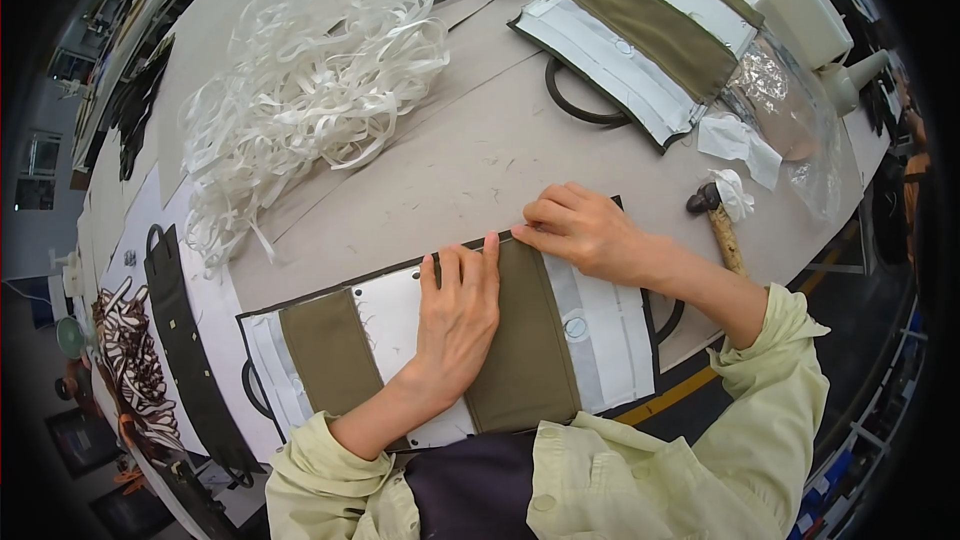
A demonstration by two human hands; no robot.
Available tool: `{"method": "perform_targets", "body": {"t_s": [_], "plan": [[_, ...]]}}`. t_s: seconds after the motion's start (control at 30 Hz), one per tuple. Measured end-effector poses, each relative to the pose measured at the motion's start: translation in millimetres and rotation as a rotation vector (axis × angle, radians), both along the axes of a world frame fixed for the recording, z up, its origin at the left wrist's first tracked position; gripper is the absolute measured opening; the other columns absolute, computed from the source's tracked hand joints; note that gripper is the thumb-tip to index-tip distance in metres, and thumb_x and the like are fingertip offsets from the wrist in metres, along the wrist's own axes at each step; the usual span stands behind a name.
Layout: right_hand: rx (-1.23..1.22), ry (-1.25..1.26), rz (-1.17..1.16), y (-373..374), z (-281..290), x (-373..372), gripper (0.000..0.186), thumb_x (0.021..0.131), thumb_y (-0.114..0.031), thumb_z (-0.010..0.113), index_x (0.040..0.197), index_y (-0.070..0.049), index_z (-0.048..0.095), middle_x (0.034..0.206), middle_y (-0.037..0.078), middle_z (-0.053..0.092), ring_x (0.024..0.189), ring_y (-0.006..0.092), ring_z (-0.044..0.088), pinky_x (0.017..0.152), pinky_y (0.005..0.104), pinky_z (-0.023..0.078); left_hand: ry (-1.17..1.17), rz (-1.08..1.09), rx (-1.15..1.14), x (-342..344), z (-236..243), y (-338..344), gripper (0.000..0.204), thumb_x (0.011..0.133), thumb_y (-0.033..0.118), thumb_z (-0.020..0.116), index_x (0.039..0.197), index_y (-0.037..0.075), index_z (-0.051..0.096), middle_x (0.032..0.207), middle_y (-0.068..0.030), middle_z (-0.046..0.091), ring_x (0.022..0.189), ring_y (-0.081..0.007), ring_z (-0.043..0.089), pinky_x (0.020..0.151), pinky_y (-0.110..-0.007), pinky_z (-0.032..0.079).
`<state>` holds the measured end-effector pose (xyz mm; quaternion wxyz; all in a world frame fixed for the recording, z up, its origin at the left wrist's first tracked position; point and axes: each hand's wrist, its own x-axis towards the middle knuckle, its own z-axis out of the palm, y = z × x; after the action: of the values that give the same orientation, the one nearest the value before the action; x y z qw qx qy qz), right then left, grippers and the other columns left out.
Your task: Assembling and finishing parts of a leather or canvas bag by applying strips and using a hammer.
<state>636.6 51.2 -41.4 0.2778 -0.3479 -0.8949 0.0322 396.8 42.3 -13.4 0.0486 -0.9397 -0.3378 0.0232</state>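
Note:
A flat bag piece with olive (520, 340) and white panels, dark edging and black loop handles at both ends lies in front of me. My left hand (455, 320) rests on its middle, fingers stretched toward the far edge. My right hand (575, 230) is closed at that edge, thumb and forefinger pinched on the dark trim atop the right olive panel. Small dark dots show on the white panel beside my left hand. Right of the piece, a hammer (728, 240) with a dark head and wooden handle lies beside crumpled white paper (733, 195).
A tangled pile of white tape (320, 90) covers the back left of the table (480, 160). Similar bag pieces (640, 30) lie at the back, beside white containers (805, 15) and clear plastic (805, 140). A dark strip with handles (195, 350) and brown-white bundles (140, 380) lie left.

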Motion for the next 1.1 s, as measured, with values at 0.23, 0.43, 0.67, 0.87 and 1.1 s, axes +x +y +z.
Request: {"method": "perform_targets", "body": {"t_s": [0.23, 0.43, 0.67, 0.87, 1.1], "plan": [[-0.02, 0.036, -0.075, -13, 0, 17, 0.033, 0.075, -0.003, 0.07, 0.107, 0.005, 0.066, 0.103, 0.01, 0.06, 0.095, 0.0266, 0.061, 0.074, 0.0359, 0.055, 0.024, -0.051, 0.08, 18, 0, -5, 0.062, 0.084, 0.003, 0.06, 0.143, -0.013, 0.048, 0.125, -0.0254, 0.054, 0.119, -0.036, 0.055, 0.101, -0.049, 0.049], [-0.045, 0.033, -0.125, -24, 9, 24, 0.036, 0.075, 0.0, 0.07, 0.109, 0.009, 0.066, 0.105, 0.012, 0.062, 0.095, 0.0293, 0.064, 0.074, 0.0378, 0.058, -0.059, -0.103, 0.044, 29, -3, -2, 0.062, 0.083, 0.001, 0.061, 0.142, -0.012, 0.05, 0.125, -0.0243, 0.054, 0.117, -0.035, 0.056, 0.099, -0.048, 0.051], [-0.006, 0.027, -0.198, -30, 11, 25, 0.034, 0.071, -0.002, 0.07, 0.102, 0.009, 0.065, 0.102, 0.011, 0.058, 0.097, 0.0259, 0.062, 0.078, 0.0357, 0.057, -0.131, -0.113, -0.026, 47, 3, 4, 0.06, 0.082, 0.001, 0.062, 0.14, -0.011, 0.054, 0.122, -0.0233, 0.056, 0.115, -0.0342, 0.058, 0.1, -0.047, 0.052], [-0.052, 0.093, -0.27, -34, 12, 25, 0.034, 0.071, 0.0, 0.069, 0.104, 0.008, 0.066, 0.106, 0.013, 0.061, 0.097, 0.0282, 0.062, 0.079, 0.0376, 0.056, -0.113, -0.124, 0.069, 59, 1, 2, 0.059, 0.082, 0.0, 0.063, 0.14, -0.005, 0.058, 0.113, -0.0214, 0.059, 0.108, -0.0332, 0.062, 0.092, -0.044, 0.056], [-0.337, 0.358, -0.484, -46, 10, 35, 0.032, 0.074, 0.005, 0.065, 0.106, 0.005, 0.068, 0.105, 0.014, 0.063, 0.097, 0.0303, 0.062, 0.081, 0.0403, 0.054, -0.034, -0.142, 0.021, 63, 6, 3, 0.059, 0.081, -0.001, 0.064, 0.139, -0.006, 0.058, 0.112, -0.0225, 0.059, 0.106, -0.0346, 0.062, 0.091, -0.043, 0.057]]}}
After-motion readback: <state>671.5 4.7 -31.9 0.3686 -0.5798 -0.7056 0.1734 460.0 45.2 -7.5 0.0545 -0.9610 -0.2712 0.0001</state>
